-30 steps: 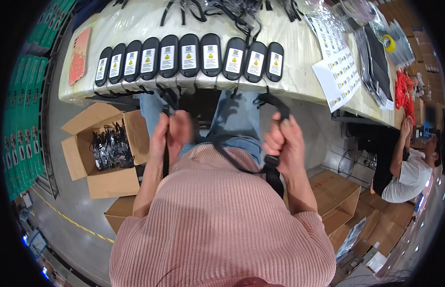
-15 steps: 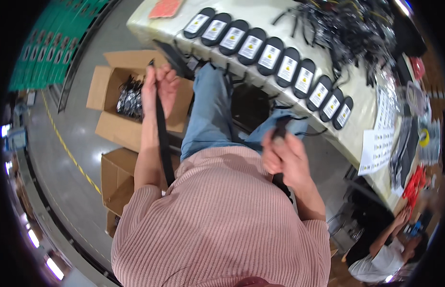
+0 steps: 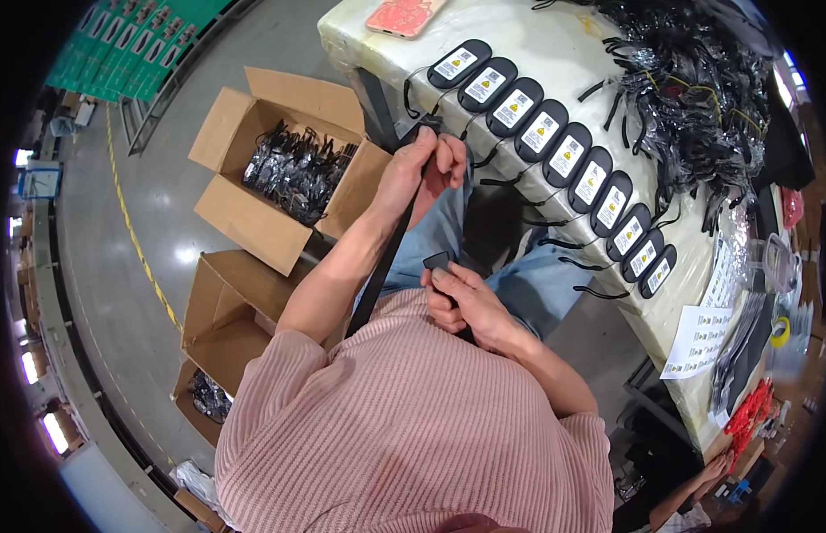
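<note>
A long black strap (image 3: 384,267) runs from my left hand (image 3: 422,169) down past my left side to the waist of my pink ribbed top. That hand is closed on the strap, whose dark end pokes out above the thumb, close to the table edge. My right hand (image 3: 466,306) is closed in front of my belly around a small flat black piece (image 3: 438,261); whether it is a buckle or the strap's other end I cannot make out. On the table (image 3: 520,31) lies a slanted row of several black oval cases (image 3: 542,130) with white labels and dark cord loops.
A heap of black cords in clear wrapping (image 3: 697,89) covers the far right of the table. A pink patterned phone case (image 3: 404,14), label sheets (image 3: 697,342) and red cords (image 3: 750,413) lie around it. Open cardboard boxes (image 3: 253,218) stand left. A co-worker's arm (image 3: 688,497) shows lower right.
Both hands have come closer together before my body, the left moving right and the right moving left. The view has shifted, so table and boxes appear farther right.
</note>
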Demonstrator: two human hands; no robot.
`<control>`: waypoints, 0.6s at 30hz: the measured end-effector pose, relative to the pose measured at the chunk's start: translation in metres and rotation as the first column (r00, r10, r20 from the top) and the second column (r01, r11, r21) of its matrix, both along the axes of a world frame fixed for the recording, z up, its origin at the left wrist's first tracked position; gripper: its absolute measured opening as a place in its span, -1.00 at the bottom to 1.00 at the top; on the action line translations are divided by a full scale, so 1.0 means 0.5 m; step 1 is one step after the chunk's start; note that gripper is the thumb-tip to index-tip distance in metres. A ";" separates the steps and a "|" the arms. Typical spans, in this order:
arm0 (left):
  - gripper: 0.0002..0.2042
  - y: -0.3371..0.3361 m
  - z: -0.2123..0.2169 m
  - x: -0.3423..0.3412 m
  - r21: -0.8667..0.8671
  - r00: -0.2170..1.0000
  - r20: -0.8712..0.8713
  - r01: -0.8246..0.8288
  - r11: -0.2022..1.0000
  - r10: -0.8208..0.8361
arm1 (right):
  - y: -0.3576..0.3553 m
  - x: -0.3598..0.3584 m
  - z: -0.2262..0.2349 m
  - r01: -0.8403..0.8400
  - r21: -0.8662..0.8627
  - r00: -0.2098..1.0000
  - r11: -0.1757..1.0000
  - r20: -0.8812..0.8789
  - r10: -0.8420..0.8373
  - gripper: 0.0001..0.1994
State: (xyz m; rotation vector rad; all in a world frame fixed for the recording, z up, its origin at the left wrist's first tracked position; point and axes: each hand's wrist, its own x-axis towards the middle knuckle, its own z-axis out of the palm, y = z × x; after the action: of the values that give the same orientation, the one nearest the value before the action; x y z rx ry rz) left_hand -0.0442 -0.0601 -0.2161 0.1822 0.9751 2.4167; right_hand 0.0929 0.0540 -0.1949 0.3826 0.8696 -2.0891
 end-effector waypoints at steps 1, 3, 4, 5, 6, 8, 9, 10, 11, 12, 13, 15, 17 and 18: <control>-0.56 0.008 -0.002 0.002 -0.009 0.999 -0.020 0.037 0.999 -0.037 | -0.003 -0.002 -0.002 -0.007 -0.004 0.998 1.000 0.055 0.007 -0.78; -0.55 0.025 -0.007 0.004 -0.012 0.996 -0.036 0.077 0.997 -0.077 | -0.012 -0.004 -0.003 -0.022 0.028 1.000 0.999 0.021 0.022 -0.79; -0.55 0.031 -0.011 0.006 -0.108 0.983 -0.094 0.149 0.983 -0.159 | -0.019 -0.006 -0.002 -0.046 0.054 0.999 0.997 -0.013 0.047 -0.79; -0.55 0.037 -0.015 0.008 -0.206 0.960 -0.143 0.211 0.956 -0.242 | -0.024 -0.007 -0.002 -0.072 0.081 0.996 0.994 -0.045 0.076 -0.80; -0.54 0.043 -0.019 0.010 -0.304 0.927 -0.184 0.262 0.916 -0.326 | -0.027 -0.009 -0.004 -0.074 0.085 0.996 0.994 -0.039 0.078 -0.80; -0.53 0.052 -0.031 0.009 -0.345 0.893 -0.223 0.303 0.888 -0.391 | -0.033 -0.015 -0.008 -0.074 0.056 0.997 0.996 0.007 0.074 -0.82; -0.52 0.052 -0.037 0.007 -0.396 0.851 -0.263 0.335 0.855 -0.455 | -0.036 -0.017 -0.010 -0.079 0.039 0.997 0.996 0.029 0.078 -0.83; -0.51 0.052 -0.040 0.007 -0.448 0.803 -0.296 0.361 0.818 -0.517 | -0.037 -0.016 -0.011 -0.093 0.041 0.995 0.995 0.032 0.092 -0.83; -0.51 0.052 -0.043 0.011 -0.446 0.811 -0.295 0.349 0.824 -0.504 | -0.036 -0.014 -0.012 -0.068 0.062 0.996 0.996 0.056 0.064 -0.84; -0.55 0.052 -0.045 0.019 -0.502 0.821 -0.211 0.375 0.779 -0.531 | -0.034 -0.011 -0.012 -0.045 0.084 0.996 0.995 0.078 0.038 -0.83; -0.58 0.051 -0.044 0.029 -0.552 0.827 -0.124 0.402 0.731 -0.548 | -0.033 -0.008 -0.013 -0.023 0.106 0.995 0.994 0.099 0.013 -0.82; -0.60 0.023 -0.039 0.047 -0.600 0.831 -0.037 0.426 0.678 -0.555 | -0.032 0.001 -0.018 0.023 0.108 0.993 0.994 0.112 -0.035 -0.81; -0.68 -0.061 -0.024 0.081 -0.743 0.889 -0.125 0.211 0.635 -0.441 | -0.028 0.013 -0.023 0.139 0.120 0.977 0.983 0.144 -0.155 -0.77; -0.64 -0.128 -0.033 0.103 -0.790 0.880 -0.212 0.102 0.605 -0.425 | -0.029 0.016 -0.025 0.123 0.118 0.980 0.985 0.143 -0.139 -0.77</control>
State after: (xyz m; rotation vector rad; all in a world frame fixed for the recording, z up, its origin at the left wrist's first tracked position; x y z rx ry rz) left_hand 0.0072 -0.1239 -0.2325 0.4629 1.9141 1.5182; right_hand 0.1008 0.0396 -0.2074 0.6645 0.8907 -2.1056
